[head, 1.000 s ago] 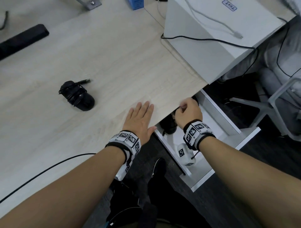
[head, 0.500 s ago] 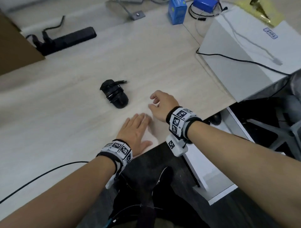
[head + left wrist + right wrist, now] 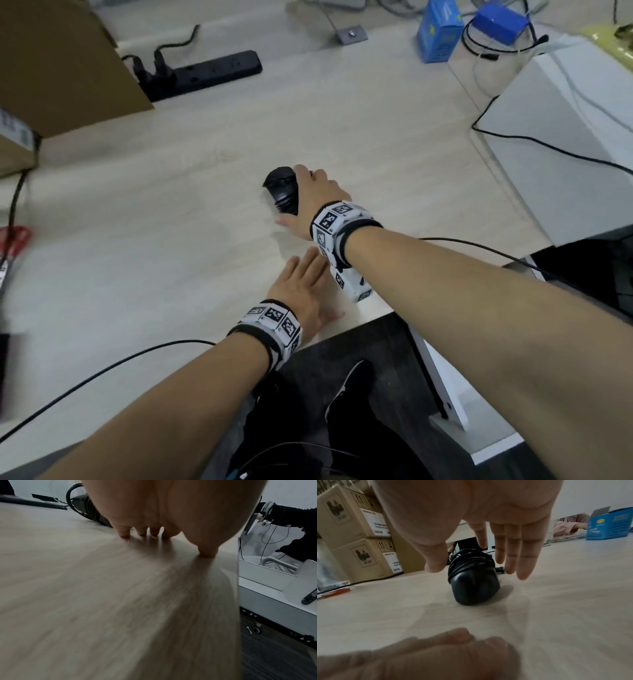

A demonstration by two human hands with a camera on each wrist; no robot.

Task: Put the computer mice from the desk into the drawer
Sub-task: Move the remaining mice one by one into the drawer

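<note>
A black computer mouse [image 3: 281, 186] with its cable wound round it lies on the light wooden desk [image 3: 171, 240]. My right hand [image 3: 310, 192] is spread over it. In the right wrist view the thumb [image 3: 435, 563] stands left of the mouse [image 3: 474, 584] and the straight fingers [image 3: 513, 561] right of it, without closing. My left hand [image 3: 301, 291] lies flat on the desk near the front edge, fingertips [image 3: 142, 532] down. The white drawer [image 3: 455, 407] stands pulled out below the desk at lower right, its inside hidden.
A black power strip [image 3: 205, 73] and a cardboard box [image 3: 61, 61] sit at the back left. A blue carton [image 3: 438, 31] and a white cabinet [image 3: 565, 144] are at the right. A black cable [image 3: 102, 370] crosses the front left; a red item [image 3: 13, 236] lies at the left edge.
My right hand left the drawer, crossed the desk to the left and now spreads over the black mouse. The left hand stayed flat on the desk.
</note>
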